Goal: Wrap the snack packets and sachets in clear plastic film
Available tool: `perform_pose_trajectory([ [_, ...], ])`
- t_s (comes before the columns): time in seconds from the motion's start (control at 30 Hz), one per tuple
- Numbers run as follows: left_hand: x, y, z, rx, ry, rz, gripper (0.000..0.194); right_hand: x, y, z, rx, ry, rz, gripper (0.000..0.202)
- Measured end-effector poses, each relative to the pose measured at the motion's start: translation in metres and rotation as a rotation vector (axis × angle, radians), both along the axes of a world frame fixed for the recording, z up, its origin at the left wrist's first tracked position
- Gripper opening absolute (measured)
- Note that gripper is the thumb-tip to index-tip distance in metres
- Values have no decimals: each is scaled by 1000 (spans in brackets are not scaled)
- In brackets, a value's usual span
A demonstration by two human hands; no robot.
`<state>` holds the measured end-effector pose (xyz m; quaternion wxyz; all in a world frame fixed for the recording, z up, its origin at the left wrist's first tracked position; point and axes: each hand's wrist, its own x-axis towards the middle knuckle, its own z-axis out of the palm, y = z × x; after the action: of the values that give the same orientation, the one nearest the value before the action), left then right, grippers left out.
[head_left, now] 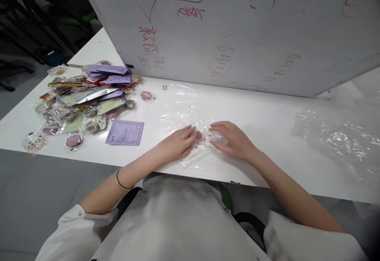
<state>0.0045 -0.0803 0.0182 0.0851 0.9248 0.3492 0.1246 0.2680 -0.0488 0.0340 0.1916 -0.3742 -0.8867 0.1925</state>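
Flat on the white table lies a clear plastic bag [175,120], with a small round purplish-brown wrapped piece [198,135] at its near part. My left hand [179,142] rests on the bag, fingers stretched and thumb apart, its fingertips touching that piece. To the right, my right hand [236,140] is open, thumb and fingers spread around a crinkled clear wrapper [216,137]. Whether the wrapper is part of the bag or holds anything, I cannot make out.
At left is a pile of wrapped round pieces [68,114] and flat sachets [108,69]. A purple sachet [125,133] lies nearer my left arm. Crumpled clear plastic [341,134] covers the table's right end. A whiteboard [208,35] stands along the back.
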Motion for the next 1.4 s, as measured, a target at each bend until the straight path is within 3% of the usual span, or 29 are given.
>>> perform_pose_trajectory([
  [0.07, -9, 3, -1, -91, -41, -17, 45, 7, -22, -1, 44, -36, 192, 61],
  [0.13, -14, 6, -3, -156, -69, -9, 47, 12, -41, -9, 85, -95, 272, 73],
  [0.3, -14, 14, -3, -191, -80, -43, 50, 14, -55, -27, 224, -44, 251, 39],
  [0.43, -13, 19, 6, -261, -104, -142, 48, 4, -41, -19, 19, 175, 219, 23],
  [0.5, -14, 20, 11, -334, -126, -144, 48, -6, -32, -14, -179, 287, 108, 23],
  [0.67, -25, 24, 21, -551, -220, -96, 55, -31, -16, -20, -600, 489, -382, 29],
  [0.77, -38, 32, 25, -630, -257, -156, 54, -39, -11, -28, -706, 530, -572, 22],
  [0.9, -48, 33, 26, -729, -273, -189, 58, -40, -8, -33, -753, 537, -682, 20],
  [0.97, -46, 27, 21, -718, -322, -69, 58, -39, -6, -32, -774, 543, -703, 22],
  [1.1, -30, 14, 8, -699, -545, 354, 39, -40, -3, -27, -835, 508, -713, 26],
  [1.17, -22, 12, 3, -760, -627, 448, 37, -40, -2, -25, -794, 441, -701, 28],
  [1.27, -12, 15, -1, -723, -620, 559, 32, -39, 2, -28, -472, 200, -695, 32],
  [1.33, -7, 17, -2, -603, -559, 645, 28, -39, 6, -32, -233, 0, -691, 32],
  [1.4, -3, 18, -4, -466, -482, 677, 24, -39, 9, -37, -123, -131, -684, 31],
])
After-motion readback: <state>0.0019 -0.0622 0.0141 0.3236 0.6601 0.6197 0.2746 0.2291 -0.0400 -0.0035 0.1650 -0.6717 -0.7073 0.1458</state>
